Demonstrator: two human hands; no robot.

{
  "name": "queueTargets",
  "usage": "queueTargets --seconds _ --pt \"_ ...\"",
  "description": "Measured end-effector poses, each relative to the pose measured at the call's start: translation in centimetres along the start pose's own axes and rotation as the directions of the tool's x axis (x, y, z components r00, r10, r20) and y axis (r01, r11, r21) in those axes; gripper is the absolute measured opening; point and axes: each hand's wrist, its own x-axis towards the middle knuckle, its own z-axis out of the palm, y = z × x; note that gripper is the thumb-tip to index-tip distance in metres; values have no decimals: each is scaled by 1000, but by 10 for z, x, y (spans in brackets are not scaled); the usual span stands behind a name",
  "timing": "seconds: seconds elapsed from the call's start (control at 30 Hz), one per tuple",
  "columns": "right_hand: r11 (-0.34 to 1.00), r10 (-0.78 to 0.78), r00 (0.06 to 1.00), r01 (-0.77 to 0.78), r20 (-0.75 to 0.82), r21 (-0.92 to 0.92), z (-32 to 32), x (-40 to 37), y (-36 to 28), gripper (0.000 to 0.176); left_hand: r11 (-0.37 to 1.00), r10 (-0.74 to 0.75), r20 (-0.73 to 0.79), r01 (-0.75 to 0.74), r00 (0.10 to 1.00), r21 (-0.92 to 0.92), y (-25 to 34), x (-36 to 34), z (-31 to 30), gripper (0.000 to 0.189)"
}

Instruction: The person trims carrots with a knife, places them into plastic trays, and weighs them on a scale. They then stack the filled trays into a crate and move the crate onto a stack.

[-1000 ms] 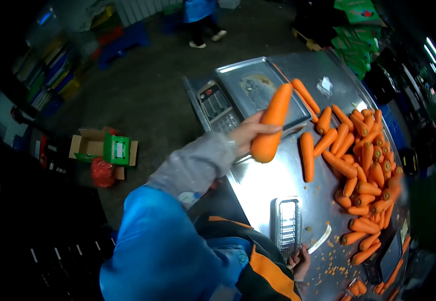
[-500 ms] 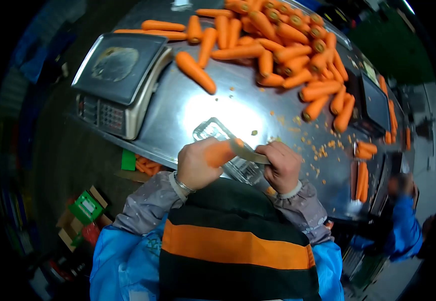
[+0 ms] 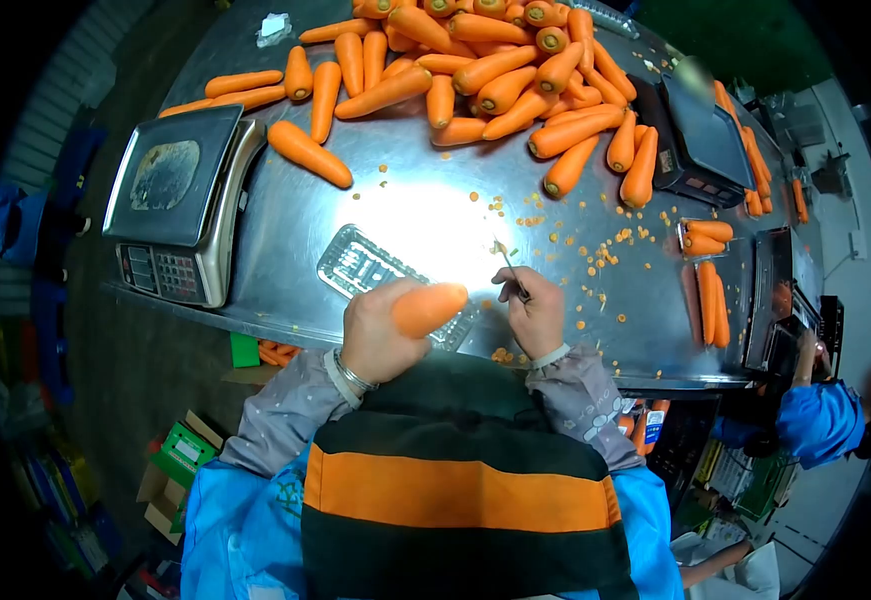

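My left hand (image 3: 377, 335) is wrapped round a thick carrot (image 3: 427, 309), its rounded end pointing right. In my right hand (image 3: 535, 312) is a knife (image 3: 508, 258), its thin blade sticking up and away from the carrot; the handle is hidden by my fingers. Just beyond my left hand, a clear plastic tray (image 3: 340, 262) lies on the metal table, partly covered by the hand and carrot. Small orange carrot trimmings (image 3: 610, 245) are scattered to the right of the knife.
A heap of carrots (image 3: 495, 75) covers the far side of the metal table (image 3: 285, 255). To the left stands a weighing scale (image 3: 180, 200), with a second dark scale (image 3: 700, 150) at right. Packed carrot trays (image 3: 712, 303) lie near a co-worker in blue sleeves (image 3: 820, 420).
The knife has come away from the carrot's end and moved right with my right hand. The carrot is still in my left hand. The whole view has shifted.
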Motion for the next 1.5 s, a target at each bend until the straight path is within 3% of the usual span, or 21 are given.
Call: queueTargets --seconds 0.1,0.13,0.23,0.27,0.37,0.4,0.43,0.47,0.5,0.57,0.63,0.7,0.87,0.97,1.0,1.1,1.13,1.27,1.37,1.4,1.5 --pt "982 -85 996 91 -38 168 -11 -6 -12 32 995 31 -28 -34 999 -97 5 6 11 32" --pt "948 82 993 -104 85 300 -18 -11 -21 34 978 -94 104 112 990 -176 7 10 10 40" --pt "657 129 946 -306 297 689 -20 -20 -13 55 725 -156 215 260 964 -638 16 30 33 48" --pt "629 121 919 -364 375 688 -24 -23 -11 67 556 -175 307 351 935 -754 19 34 44 53" --pt "571 160 937 -345 310 745 -23 -27 6 75 446 3 376 335 927 -830 34 41 53 67" --pt "520 197 917 -398 347 755 -32 -28 9 75 783 13 351 209 936 -586 18 38 43 63" --pt "469 252 883 -469 396 748 -44 -33 12 74 972 43 336 38 941 -233 -4 33 21 60" --pt "413 314 848 -527 427 743 -57 -38 13 73 992 72 409 -107 910 63 -19 31 -4 62" --pt "418 332 872 -478 360 772 -66 -39 4 67 871 118 405 -290 907 397 -40 23 -23 60" --pt "499 434 875 -432 215 751 -59 -56 38 65 584 16 424 -353 905 731 -69 13 -44 54" --pt "442 539 833 -405 124 801 -48 -71 65 62 503 296 458 -544 838 672 -138 9 -59 33" --pt "326 525 816 -457 243 828 -68 -81 55 61 472 462 464 -652 756 593 -140 10 -59 17" --pt "268 593 780 -425 199 865 -50 -96 75 63 442 301 514 -595 803 671 -141 7 -63 13" --pt "288 588 788 -413 181 864 -49 -98 73 61 477 316 507 -597 802 645 -133 8 -59 9" --pt "300 580 799 -390 159 871 -53 -97 68 60 355 290 587 -655 756 667 -137 13 -70 28" --pt "342 594 779 -471 201 813 -67 -102 64 58 455 351 657 -735 667 504 -137 26 -84 29" --pt "353 601 783 -440 160 826 -65 -104 67 57 584 49 638 -540 769 606 -117 26 -77 17" --pt "342 645 759 -391 88 854 -66 -110 71 55 530 47 780 -678 624 510 -114 49 -87 25" --pt "338 645 763 -322 31 885 -61 -115 81 57 443 94 789 -735 608 514 -152 48 -103 33" --pt "345 645 764 -309 15 886 -59 -117 85 58 426 230 708 -723 668 544 -134 37 -84 9" --pt "323 662 749 -302 14 897 -68 -123 77 62 372 294 741 -787 603 493 -123 44 -83 8"
